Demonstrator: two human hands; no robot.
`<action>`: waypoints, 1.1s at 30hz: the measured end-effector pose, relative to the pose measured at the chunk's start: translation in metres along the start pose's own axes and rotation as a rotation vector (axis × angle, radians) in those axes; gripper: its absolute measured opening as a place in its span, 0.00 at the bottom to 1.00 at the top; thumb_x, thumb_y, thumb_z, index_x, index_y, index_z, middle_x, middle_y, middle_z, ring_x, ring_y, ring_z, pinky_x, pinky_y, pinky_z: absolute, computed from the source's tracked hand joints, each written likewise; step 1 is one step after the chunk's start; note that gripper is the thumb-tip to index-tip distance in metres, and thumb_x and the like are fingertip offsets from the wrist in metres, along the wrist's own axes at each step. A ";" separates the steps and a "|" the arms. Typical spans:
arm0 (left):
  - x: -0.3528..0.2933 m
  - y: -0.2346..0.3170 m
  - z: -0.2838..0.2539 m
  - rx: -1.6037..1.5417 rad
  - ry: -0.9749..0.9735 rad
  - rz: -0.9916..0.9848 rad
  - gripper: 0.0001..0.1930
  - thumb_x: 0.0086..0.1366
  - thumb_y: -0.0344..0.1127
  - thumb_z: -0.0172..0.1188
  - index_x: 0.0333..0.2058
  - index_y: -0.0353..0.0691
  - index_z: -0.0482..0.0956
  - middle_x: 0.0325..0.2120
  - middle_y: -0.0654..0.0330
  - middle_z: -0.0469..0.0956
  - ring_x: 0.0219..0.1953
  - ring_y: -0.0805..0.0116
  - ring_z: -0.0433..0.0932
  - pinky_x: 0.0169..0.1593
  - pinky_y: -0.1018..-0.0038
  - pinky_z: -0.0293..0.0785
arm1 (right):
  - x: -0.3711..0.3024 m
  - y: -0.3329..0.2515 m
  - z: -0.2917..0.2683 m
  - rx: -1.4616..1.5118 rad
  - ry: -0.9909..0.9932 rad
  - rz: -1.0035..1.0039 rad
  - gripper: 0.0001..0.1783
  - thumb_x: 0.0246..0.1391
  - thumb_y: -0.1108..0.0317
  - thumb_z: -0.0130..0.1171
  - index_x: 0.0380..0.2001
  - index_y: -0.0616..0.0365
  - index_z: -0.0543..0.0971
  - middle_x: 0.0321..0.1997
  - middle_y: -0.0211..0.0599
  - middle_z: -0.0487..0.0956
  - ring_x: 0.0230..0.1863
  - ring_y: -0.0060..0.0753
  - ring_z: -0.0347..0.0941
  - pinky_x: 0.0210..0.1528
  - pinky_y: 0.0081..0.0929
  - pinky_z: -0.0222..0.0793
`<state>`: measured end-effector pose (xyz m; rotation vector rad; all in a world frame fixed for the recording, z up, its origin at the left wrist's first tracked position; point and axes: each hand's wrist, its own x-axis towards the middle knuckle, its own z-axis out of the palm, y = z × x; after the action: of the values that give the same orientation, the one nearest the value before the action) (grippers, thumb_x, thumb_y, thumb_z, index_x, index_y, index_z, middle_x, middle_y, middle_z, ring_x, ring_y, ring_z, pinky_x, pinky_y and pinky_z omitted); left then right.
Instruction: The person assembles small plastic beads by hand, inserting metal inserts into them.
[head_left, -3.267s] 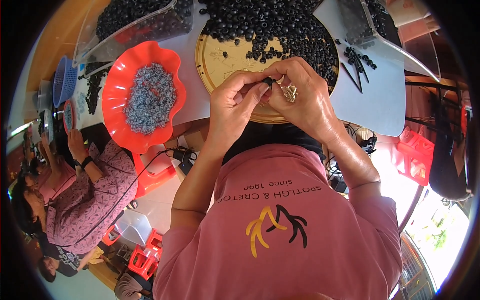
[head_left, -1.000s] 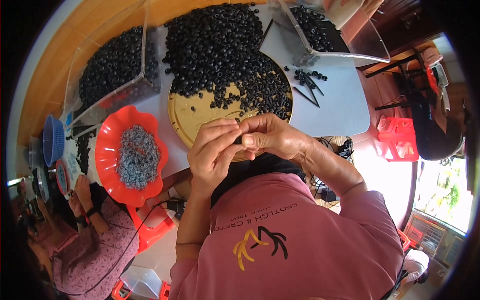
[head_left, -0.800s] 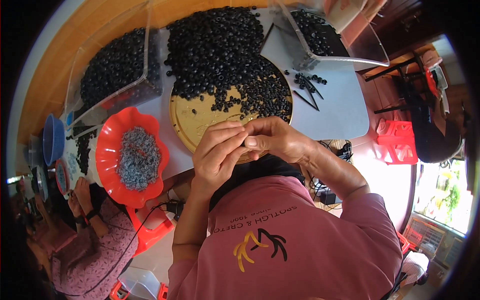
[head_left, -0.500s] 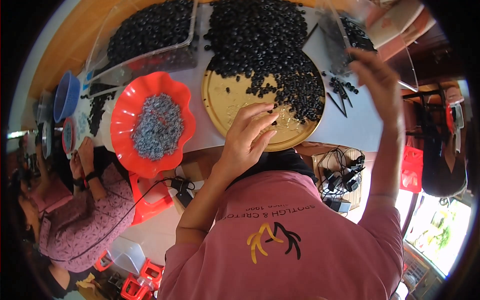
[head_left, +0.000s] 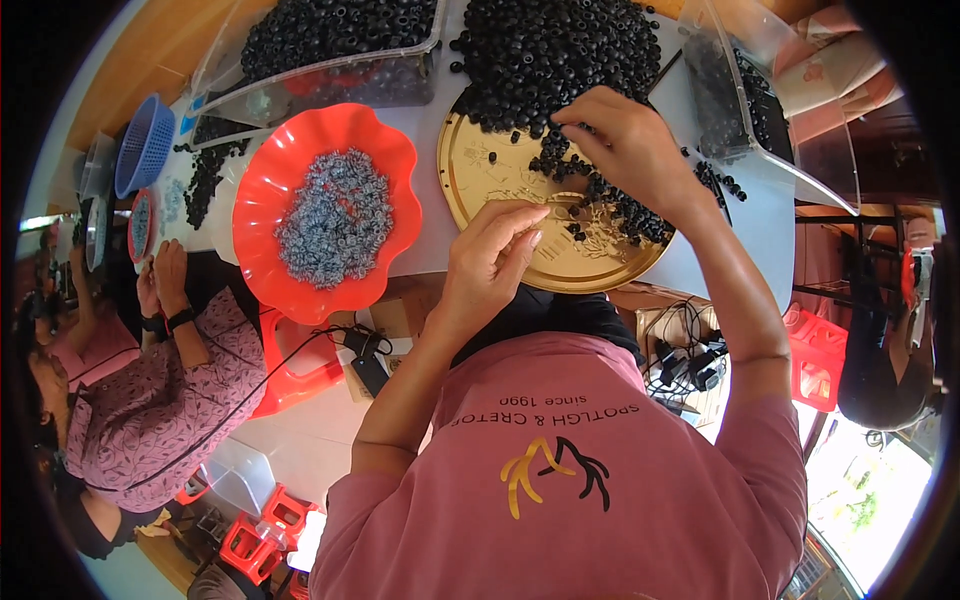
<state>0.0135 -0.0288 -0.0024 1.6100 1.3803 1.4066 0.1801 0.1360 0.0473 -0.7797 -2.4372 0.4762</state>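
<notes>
My left hand (head_left: 488,258) is over the near left part of a round gold tray (head_left: 462,165), its thumb and fingers drawn together. Whatever they hold is too small to make out. My right hand (head_left: 632,150) reaches over the tray's far right side, fingers curled down at the edge of a heap of small black ring-shaped parts (head_left: 560,60). Its fingertips are close together, and anything between them is hidden. Smaller black pieces (head_left: 640,218) lie on the tray's right side, beside thin pale bits (head_left: 600,240) below my hands.
Left of the tray stands a red scalloped bowl (head_left: 262,220) of small grey-blue pieces (head_left: 335,220). Clear plastic boxes (head_left: 385,85) hold black parts, one at the right (head_left: 800,180). A blue basket (head_left: 145,145) and a person's hands (head_left: 165,275) are at the left.
My right hand has swung in from the right box to the tray's heap. The fingers of my left hand have closed together. The view has shifted slightly.
</notes>
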 end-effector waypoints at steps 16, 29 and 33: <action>-0.022 -0.007 -0.022 0.154 0.051 0.095 0.12 0.63 0.18 0.60 0.44 0.33 0.81 0.39 0.53 0.81 0.38 0.65 0.81 0.40 0.76 0.76 | -0.030 0.029 -0.046 -0.040 -0.176 0.174 0.11 0.57 0.67 0.60 0.41 0.58 0.83 0.38 0.42 0.82 0.39 0.47 0.78 0.43 0.37 0.74; -0.009 0.006 -0.007 0.180 -0.102 0.159 0.12 0.62 0.18 0.60 0.44 0.33 0.81 0.38 0.52 0.81 0.34 0.61 0.82 0.36 0.72 0.78 | -0.132 0.019 -0.018 -0.280 0.038 0.282 0.26 0.59 0.66 0.61 0.61 0.51 0.73 0.67 0.44 0.68 0.66 0.52 0.64 0.66 0.44 0.62; 0.004 0.008 0.003 0.167 -0.197 0.168 0.10 0.62 0.19 0.60 0.42 0.34 0.81 0.35 0.51 0.81 0.36 0.56 0.81 0.39 0.70 0.76 | -0.130 0.026 -0.003 -0.359 0.059 0.319 0.36 0.58 0.58 0.62 0.67 0.55 0.64 0.72 0.51 0.59 0.71 0.56 0.55 0.72 0.50 0.51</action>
<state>0.0186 -0.0268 0.0050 1.9557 1.3009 1.2117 0.2827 0.0770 -0.0120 -1.3254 -2.3804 0.1232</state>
